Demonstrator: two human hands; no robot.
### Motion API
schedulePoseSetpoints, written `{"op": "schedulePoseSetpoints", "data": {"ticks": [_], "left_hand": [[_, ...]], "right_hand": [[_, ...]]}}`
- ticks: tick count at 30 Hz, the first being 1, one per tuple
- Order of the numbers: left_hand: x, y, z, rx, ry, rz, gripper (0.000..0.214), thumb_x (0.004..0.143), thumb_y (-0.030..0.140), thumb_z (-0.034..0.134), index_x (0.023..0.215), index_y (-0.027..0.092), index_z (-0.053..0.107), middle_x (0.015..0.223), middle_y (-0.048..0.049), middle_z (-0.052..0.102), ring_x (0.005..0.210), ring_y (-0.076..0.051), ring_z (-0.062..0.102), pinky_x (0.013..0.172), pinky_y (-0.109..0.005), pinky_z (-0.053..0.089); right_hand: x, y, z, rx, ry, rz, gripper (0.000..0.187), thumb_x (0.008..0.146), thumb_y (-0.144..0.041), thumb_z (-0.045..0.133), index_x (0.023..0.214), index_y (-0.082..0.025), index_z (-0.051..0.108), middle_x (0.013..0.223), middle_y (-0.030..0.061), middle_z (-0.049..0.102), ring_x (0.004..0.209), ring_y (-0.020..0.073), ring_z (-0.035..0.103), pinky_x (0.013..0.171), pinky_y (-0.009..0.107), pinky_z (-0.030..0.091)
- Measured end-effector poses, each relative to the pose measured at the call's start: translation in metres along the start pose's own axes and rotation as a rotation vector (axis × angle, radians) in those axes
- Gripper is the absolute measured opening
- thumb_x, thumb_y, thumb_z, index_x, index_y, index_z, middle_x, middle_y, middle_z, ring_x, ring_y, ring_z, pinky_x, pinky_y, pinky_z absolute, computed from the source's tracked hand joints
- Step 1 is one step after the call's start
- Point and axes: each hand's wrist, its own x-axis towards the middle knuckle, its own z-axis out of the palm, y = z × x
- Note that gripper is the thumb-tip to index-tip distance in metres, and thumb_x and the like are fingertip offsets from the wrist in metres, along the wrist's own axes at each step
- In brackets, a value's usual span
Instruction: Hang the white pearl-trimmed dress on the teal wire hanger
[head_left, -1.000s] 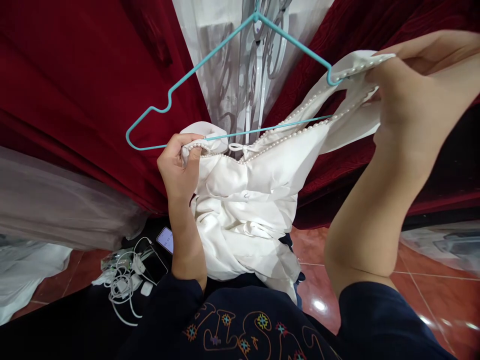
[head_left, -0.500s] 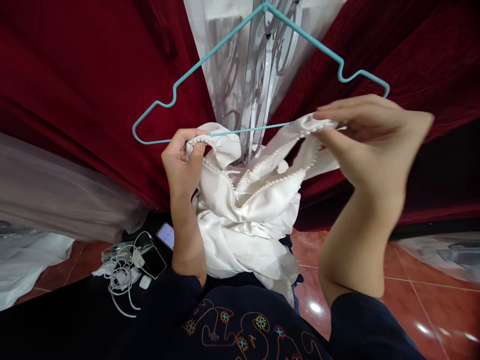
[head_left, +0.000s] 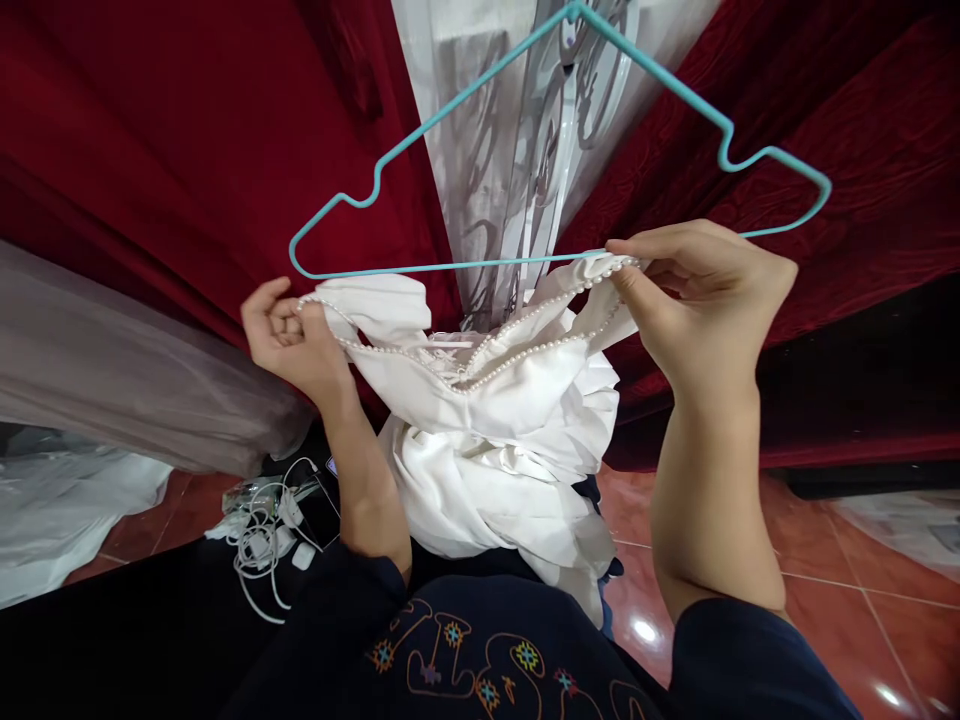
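A white dress (head_left: 480, 480) with pearl-beaded neckline edging lies bunched on my lap, its upper part lifted and spread between both hands. My left hand (head_left: 289, 335) pinches the beaded edge of the left shoulder piece. On the other side, my right hand (head_left: 697, 290) is closed on the beaded right shoulder piece, close against the bottom bar of a turquoise hanger (head_left: 480, 265). The hanger stands above the dress, its shoulders bare. My right fingers hide part of its bar, so I cannot tell whether they grip it too.
Coiled white cables (head_left: 259, 550) and a small white case (head_left: 303, 556) lie on the black surface at left. Beside my left forearm a phone (head_left: 332, 467) is partly hidden. Red curtains (head_left: 225, 130) and an ornate white frame (head_left: 551, 150) rise ahead, with red floor tiles (head_left: 825, 570) at right.
My left hand has moved left and slightly down, pulling the neckline wider and off the hanger bar. My right hand has shifted slightly left. The hanger appears further right and more level.
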Motion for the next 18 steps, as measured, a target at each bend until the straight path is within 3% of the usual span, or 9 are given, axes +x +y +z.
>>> {"op": "schedulePoseSetpoints", "data": {"ticks": [5, 9, 12, 14, 16, 18], "left_hand": [[0.071, 0.025, 0.020, -0.129, 0.033, 0.163, 0.016, 0.067, 0.010, 0.062, 0.081, 0.017, 0.066, 0.078, -0.0013, 0.059, 0.072, -0.012, 0.054, 0.067, -0.025, 0.046], [0.102, 0.033, 0.039, -0.098, -0.321, 0.314, 0.027, 0.065, 0.003, 0.061, 0.087, 0.015, 0.071, 0.082, 0.0009, 0.065, 0.060, -0.009, 0.048, 0.052, -0.023, 0.037], [0.104, 0.034, 0.061, -0.085, -0.490, 0.395, 0.032, 0.059, 0.001, 0.076, 0.087, 0.016, 0.073, 0.069, 0.0048, 0.059, 0.052, -0.006, 0.042, 0.043, -0.023, 0.028], [0.095, 0.042, 0.072, -0.011, -0.622, 0.338, 0.030, 0.065, 0.009, 0.085, 0.092, 0.019, 0.074, 0.069, 0.0046, 0.058, 0.058, -0.007, 0.049, 0.047, -0.023, 0.034], [0.081, 0.056, 0.076, 0.006, -0.808, 0.290, 0.026, 0.082, 0.028, 0.085, 0.106, 0.025, 0.074, 0.085, 0.0018, 0.067, 0.076, -0.012, 0.063, 0.059, -0.025, 0.049], [0.062, 0.073, 0.071, -0.148, -0.923, 0.319, 0.034, 0.094, 0.050, 0.075, 0.119, 0.028, 0.072, 0.108, -0.0011, 0.072, 0.099, -0.018, 0.069, 0.077, -0.030, 0.058]], "right_hand": [[0.001, -0.009, -0.008, -0.064, -0.005, 0.010, 0.023, 0.080, -0.007, 0.071, 0.097, -0.015, 0.084, 0.088, 0.0062, 0.076, 0.073, 0.0077, 0.063, 0.061, 0.021, 0.045], [0.001, -0.014, -0.008, -0.100, -0.015, 0.012, 0.021, 0.080, -0.006, 0.070, 0.095, -0.013, 0.083, 0.086, 0.0063, 0.076, 0.068, 0.0064, 0.060, 0.059, 0.020, 0.043], [-0.001, -0.013, -0.007, -0.078, -0.017, 0.008, 0.020, 0.082, -0.010, 0.070, 0.095, -0.016, 0.083, 0.086, 0.0048, 0.076, 0.070, 0.0070, 0.061, 0.059, 0.021, 0.043], [-0.003, -0.011, -0.007, -0.059, -0.001, 0.014, 0.019, 0.082, -0.012, 0.070, 0.096, -0.018, 0.083, 0.086, 0.0039, 0.076, 0.071, 0.0080, 0.063, 0.060, 0.022, 0.045], [-0.005, -0.010, -0.007, -0.054, 0.029, 0.030, 0.020, 0.082, -0.014, 0.070, 0.096, -0.020, 0.083, 0.087, 0.0033, 0.076, 0.072, 0.0088, 0.063, 0.061, 0.023, 0.046], [-0.006, -0.009, -0.007, -0.050, 0.055, 0.042, 0.020, 0.082, -0.015, 0.071, 0.096, -0.020, 0.083, 0.087, 0.0029, 0.076, 0.071, 0.0088, 0.062, 0.060, 0.024, 0.045]]}}
